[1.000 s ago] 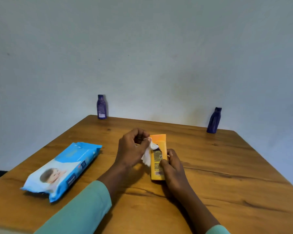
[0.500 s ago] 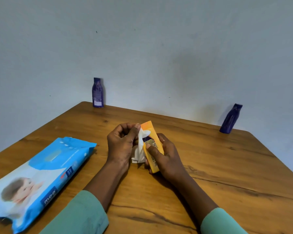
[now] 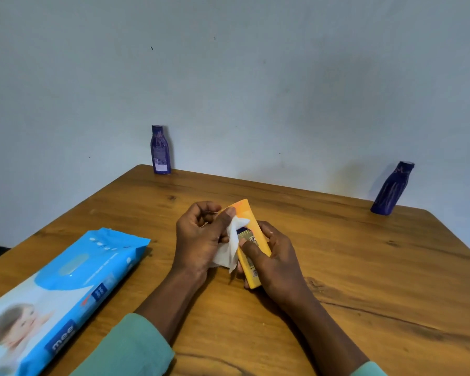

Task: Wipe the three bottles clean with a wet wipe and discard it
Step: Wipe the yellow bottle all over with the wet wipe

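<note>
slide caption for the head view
Left hand holds a wet wipe against the orange bottle gripped by the right hand.

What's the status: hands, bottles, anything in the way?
Left hand pinches wet wipe against orange bottle; right hand grips that bottle. Left purple bottle and right purple bottle stand at far edge. Wipes pack lies left, clear of hands.

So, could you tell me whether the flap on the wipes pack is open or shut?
Shut: the flap lies flat on the wipes pack.
</note>
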Demonstrator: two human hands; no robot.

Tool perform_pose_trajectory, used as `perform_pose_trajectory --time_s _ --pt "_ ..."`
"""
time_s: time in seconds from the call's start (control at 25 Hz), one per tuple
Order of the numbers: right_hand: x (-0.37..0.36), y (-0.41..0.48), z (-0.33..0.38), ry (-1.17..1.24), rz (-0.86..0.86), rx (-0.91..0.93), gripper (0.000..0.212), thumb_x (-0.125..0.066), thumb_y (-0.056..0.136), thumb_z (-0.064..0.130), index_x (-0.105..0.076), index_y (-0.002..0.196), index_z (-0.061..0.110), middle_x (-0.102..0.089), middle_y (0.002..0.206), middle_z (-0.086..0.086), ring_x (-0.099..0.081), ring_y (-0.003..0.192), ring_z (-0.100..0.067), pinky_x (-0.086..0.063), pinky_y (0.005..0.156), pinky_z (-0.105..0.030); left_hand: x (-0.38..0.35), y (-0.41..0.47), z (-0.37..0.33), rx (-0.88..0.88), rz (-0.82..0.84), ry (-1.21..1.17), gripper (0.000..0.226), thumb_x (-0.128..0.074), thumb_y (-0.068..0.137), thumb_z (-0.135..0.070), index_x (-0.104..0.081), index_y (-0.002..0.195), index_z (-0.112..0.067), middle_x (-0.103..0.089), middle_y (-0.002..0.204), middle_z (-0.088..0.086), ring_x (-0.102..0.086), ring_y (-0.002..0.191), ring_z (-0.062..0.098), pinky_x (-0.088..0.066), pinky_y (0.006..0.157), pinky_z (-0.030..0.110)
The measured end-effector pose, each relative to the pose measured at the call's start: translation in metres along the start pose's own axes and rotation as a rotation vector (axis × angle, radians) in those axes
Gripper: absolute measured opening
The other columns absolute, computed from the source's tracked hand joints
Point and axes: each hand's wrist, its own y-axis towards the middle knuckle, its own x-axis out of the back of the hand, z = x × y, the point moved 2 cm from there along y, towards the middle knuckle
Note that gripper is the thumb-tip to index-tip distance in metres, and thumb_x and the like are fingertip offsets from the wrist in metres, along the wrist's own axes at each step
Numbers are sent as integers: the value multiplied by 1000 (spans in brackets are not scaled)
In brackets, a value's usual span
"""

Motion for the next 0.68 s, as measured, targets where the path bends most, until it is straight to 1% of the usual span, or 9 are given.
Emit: perform_pose_trajectory --time_s 0.08,0.16,0.2,0.28,0.4,0.48,0.56,0.68 --pt "3 2 1 1 -11 23 15 -63 103 19 -67 115 27 -74 91 -12 -74 68 -33 -60 51 -42 -2 -2 0 -106 94 103 20 -86 83 -17 -68 91 -13 -64 82 2 -62 69 17 -57 59 28" --pt "3 3 0 -21 1 21 17 -65 102 17 -68 114 29 -75 90 -12 -74 69 -37 -60 50 -40 0 3 -3 -160 50 126 19 -87 83 -17 -68 85 -15 -63 76 -5 -61 66 12 -56 60 27" --pt "2 2 0 -38 7 15 19 -66 101 18 -68 117 29 -75 90 -12 -74 69 -37 -60 51 -41 1 6 -4 -157 10 105 19 -86 83 -17 -68 84 -15 -63 74 -8 -61 66 8 -56 61 25" --pt "1 1 -2 -56 -1 -8 26 -68 100 20 -66 124 29 -76 91 -11 -75 70 -35 -61 53 -43 2 7 -3 -180 -19 105 18 -86 83 -18 -68 84 -17 -64 73 -13 -61 68 4 -57 63 23" --pt "0 3 -4 -48 -15 -9 27 -68 99 18 -66 123 30 -76 91 -11 -75 72 -38 -61 52 -42 1 4 -1 -288 32 218 18 -86 84 -20 -68 85 -20 -66 77 -12 -59 69 -1 -54 62 19" --pt "1 4 -2 -48 -15 -5 25 -67 100 16 -67 121 30 -76 89 -13 -75 70 -38 -60 51 -40 -1 6 -2 -338 47 282 18 -86 85 -22 -68 87 -21 -66 79 -10 -60 68 0 -54 61 19" --pt "1 4 -1 -59 -12 4 25 -66 100 15 -67 120 31 -76 86 -14 -73 67 -37 -59 51 -40 -1 10 -2 -367 1 312 18 -85 86 -27 -69 90 -20 -68 82 -10 -62 71 0 -55 62 18" --pt "-1 5 -1 -72 -8 7 24 -65 101 15 -68 119 31 -75 81 -17 -71 67 -46 -59 51 -44 0 11 1 -355 -58 319 18 -83 87 -31 -69 91 -20 -68 84 -10 -62 74 0 -54 64 17"
